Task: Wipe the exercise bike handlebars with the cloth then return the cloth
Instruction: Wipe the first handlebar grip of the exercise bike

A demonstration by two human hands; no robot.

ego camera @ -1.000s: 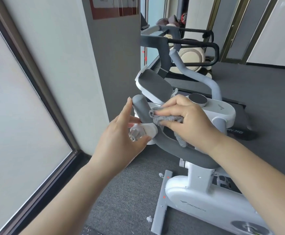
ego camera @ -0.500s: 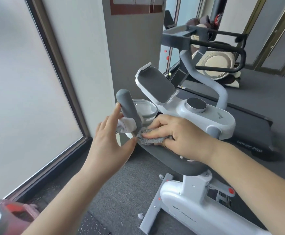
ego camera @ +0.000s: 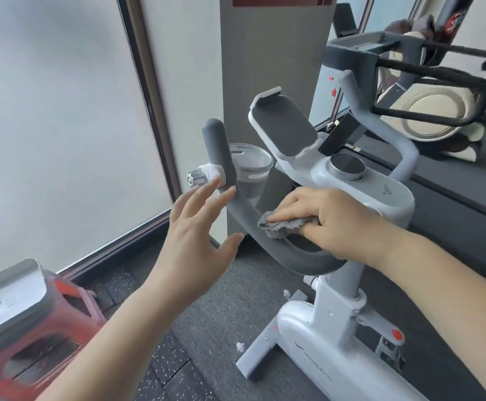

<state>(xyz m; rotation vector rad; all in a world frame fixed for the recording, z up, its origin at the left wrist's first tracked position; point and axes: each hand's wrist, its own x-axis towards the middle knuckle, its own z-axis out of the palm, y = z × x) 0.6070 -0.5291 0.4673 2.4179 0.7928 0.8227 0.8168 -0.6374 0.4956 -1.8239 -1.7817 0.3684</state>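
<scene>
**A:** Where's the cloth right now?

**B:** Under my right hand. My fingers lie nearly flat on top of the grey cloth, and my thumb seems tucked under its edge, so the grip presses and lightly pinches it against the grey handlebar, on the lower curve of the left-side bar, below where it rises to its upright tip.

**A:** And your other hand?

**B:** My left hand is spread, fingers straight and apart, holding nothing. It hovers just beside the bar, its fingertips near the small white clamp fixed to the bar. I cannot tell if they touch it.

**A:** How far along would you say you are?

**B:** Mid-wipe, by my judgement. The cloth is on only 1 stretch of the padding, and nothing shows which parts are already clean. The upright tip above the clamp has no cloth on it, and the pale bar on the far side, past the phone holder and round dial, is well apart from my hands.

**A:** So what's left?

**B:** Likely the rest of the bars, then putting the cloth back. Where it belongs isn't shown to me; I see a red-and-grey thing at the lower left, too blurred to name.
</scene>
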